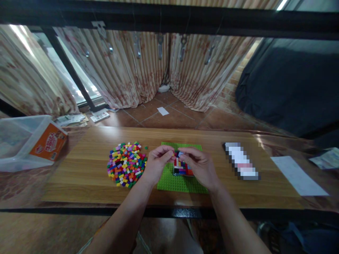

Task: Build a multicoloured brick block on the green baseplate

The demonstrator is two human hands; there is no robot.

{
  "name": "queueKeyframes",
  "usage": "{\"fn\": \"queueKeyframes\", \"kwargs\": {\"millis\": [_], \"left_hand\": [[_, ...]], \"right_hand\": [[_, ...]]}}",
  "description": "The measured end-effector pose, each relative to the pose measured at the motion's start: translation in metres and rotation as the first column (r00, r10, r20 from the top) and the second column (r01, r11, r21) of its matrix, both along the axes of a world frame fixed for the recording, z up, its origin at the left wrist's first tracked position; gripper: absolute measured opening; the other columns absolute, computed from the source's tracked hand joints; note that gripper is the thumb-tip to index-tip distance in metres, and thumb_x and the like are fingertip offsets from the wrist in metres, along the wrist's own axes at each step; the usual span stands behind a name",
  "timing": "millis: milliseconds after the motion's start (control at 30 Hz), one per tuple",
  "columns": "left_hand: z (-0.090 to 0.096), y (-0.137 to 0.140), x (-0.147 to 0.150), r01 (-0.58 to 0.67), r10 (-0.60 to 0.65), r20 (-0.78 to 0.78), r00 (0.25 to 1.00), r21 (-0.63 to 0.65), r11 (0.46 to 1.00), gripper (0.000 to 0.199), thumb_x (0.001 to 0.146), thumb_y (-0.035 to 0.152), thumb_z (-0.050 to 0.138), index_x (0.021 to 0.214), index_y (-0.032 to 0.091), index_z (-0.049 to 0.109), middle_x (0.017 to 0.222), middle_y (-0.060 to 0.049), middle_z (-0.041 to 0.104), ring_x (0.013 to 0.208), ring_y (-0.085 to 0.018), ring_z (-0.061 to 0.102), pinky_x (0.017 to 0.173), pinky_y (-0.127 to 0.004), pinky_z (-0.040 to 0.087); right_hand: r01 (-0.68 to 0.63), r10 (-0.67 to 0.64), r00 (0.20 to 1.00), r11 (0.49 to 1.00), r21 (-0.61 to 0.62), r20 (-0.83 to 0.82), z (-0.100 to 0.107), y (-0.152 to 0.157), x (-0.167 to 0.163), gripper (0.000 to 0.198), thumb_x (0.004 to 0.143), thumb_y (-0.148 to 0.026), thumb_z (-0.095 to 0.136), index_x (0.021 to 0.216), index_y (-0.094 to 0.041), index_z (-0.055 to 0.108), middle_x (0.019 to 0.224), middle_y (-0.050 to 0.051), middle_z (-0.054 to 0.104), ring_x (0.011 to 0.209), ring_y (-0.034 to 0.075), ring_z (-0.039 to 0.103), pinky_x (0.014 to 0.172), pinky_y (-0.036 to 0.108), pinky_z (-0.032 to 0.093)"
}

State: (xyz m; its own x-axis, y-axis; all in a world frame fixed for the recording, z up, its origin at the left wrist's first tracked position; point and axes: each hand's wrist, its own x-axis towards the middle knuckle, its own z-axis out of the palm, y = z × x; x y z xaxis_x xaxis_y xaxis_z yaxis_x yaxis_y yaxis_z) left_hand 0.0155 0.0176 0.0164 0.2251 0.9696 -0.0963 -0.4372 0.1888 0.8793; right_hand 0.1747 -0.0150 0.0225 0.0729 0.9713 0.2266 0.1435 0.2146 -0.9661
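Observation:
A bright green studded baseplate (169, 181) lies on the wooden table, and on it sits a low block of multicoloured toy bricks (182, 169). Above the block's far edge, my left hand (159, 160) pinches a small toy brick (173, 154), its colour mostly hidden by the fingers. Close beside it, the thumb and finger of my right hand (200, 164) are closed on a light blue toy brick (180, 154). The fingertips of both hands nearly meet. My right hand covers part of the block and baseplate.
Left of the baseplate is a heap of loose toy bricks (125, 165), with a single green brick (146, 147) apart from it. A blurred-out phone-like object (242, 160) and a white sheet (299, 176) lie right. A clear plastic bin (23, 141) stands far left.

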Motion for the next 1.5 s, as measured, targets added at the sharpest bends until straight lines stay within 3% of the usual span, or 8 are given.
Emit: {"fn": "queueKeyframes", "kwargs": {"millis": [167,400,667,867,1033,1267,1500], "left_hand": [[-0.008,0.004,-0.004,-0.068,0.067,-0.149,0.987,-0.003,0.998,0.02,0.067,0.028,0.079,0.08,0.014,0.073,0.068,0.001,0.067,0.06,-0.009,0.06,0.06,-0.021,0.048],[-0.014,0.002,0.001,-0.015,0.009,-0.297,0.955,-0.02,1.0,0.014,0.069,0.021,0.07,0.08,0.013,0.073,0.058,0.001,0.065,0.054,-0.009,0.056,0.054,-0.02,0.044],[-0.022,0.003,0.004,0.009,-0.014,-0.325,0.946,-0.014,1.0,0.018,0.07,0.017,0.068,0.087,0.013,0.074,0.058,0.003,0.064,0.052,-0.01,0.054,0.053,-0.021,0.045],[-0.028,0.003,0.003,0.045,-0.05,-0.375,0.926,-0.021,0.999,0.03,0.075,0.018,0.067,0.103,0.012,0.074,0.062,0.001,0.065,0.054,-0.01,0.055,0.055,-0.022,0.045],[-0.03,0.003,0.004,0.055,-0.061,-0.368,0.928,-0.028,0.998,0.03,0.077,0.017,0.065,0.105,0.012,0.074,0.061,0.002,0.063,0.054,-0.01,0.054,0.055,-0.022,0.044],[-0.039,0.004,0.005,0.076,-0.072,-0.361,0.93,-0.003,0.997,0.033,0.076,0.017,0.064,0.108,0.012,0.073,0.062,0.002,0.062,0.053,-0.01,0.052,0.053,-0.022,0.041],[-0.041,0.003,0.004,0.089,-0.063,-0.4,0.914,0.049,0.995,0.033,0.077,0.018,0.063,0.109,0.012,0.073,0.063,0.001,0.062,0.054,-0.011,0.051,0.052,-0.022,0.041]], "right_hand": [[0.052,-0.057,0.978,0.998,0.03,0.2,-0.002,0.001,0.009,0.015,0.086,-0.033,0.067,0.095,-0.025,0.076,0.096,0.004,0.076,0.087,0.019,0.07,0.08,0.034,0.056],[0.151,-0.165,0.889,0.986,0.067,0.426,-0.002,0.002,0.015,0.016,0.088,-0.033,0.061,0.093,-0.024,0.072,0.09,0.004,0.076,0.085,0.021,0.07,0.084,0.038,0.053],[0.121,-0.159,0.912,0.985,0.121,0.379,-0.014,0.007,0.015,0.013,0.084,-0.036,0.069,0.087,-0.027,0.078,0.113,0.007,0.071,0.11,0.025,0.064,0.102,0.045,0.047],[0.149,-0.151,0.932,0.988,0.03,0.331,-0.023,0.013,0.02,0.014,0.079,-0.039,0.073,0.085,-0.028,0.08,0.113,0.007,0.069,0.109,0.026,0.064,0.101,0.046,0.047],[0.13,-0.115,0.928,0.991,-0.018,0.355,-0.028,0.016,0.024,0.017,0.075,-0.042,0.074,0.083,-0.028,0.081,0.112,0.008,0.07,0.108,0.027,0.065,0.101,0.048,0.046],[0.136,-0.137,0.876,0.99,0.037,0.462,-0.032,0.015,0.033,0.02,0.077,-0.046,0.071,0.082,-0.029,0.08,0.11,0.008,0.071,0.104,0.028,0.065,0.097,0.049,0.048],[0.132,-0.147,0.885,0.989,0.065,0.442,-0.029,0.017,0.022,0.018,0.079,-0.042,0.069,0.083,-0.028,0.08,0.111,0.009,0.071,0.105,0.028,0.064,0.098,0.05,0.047]]}}
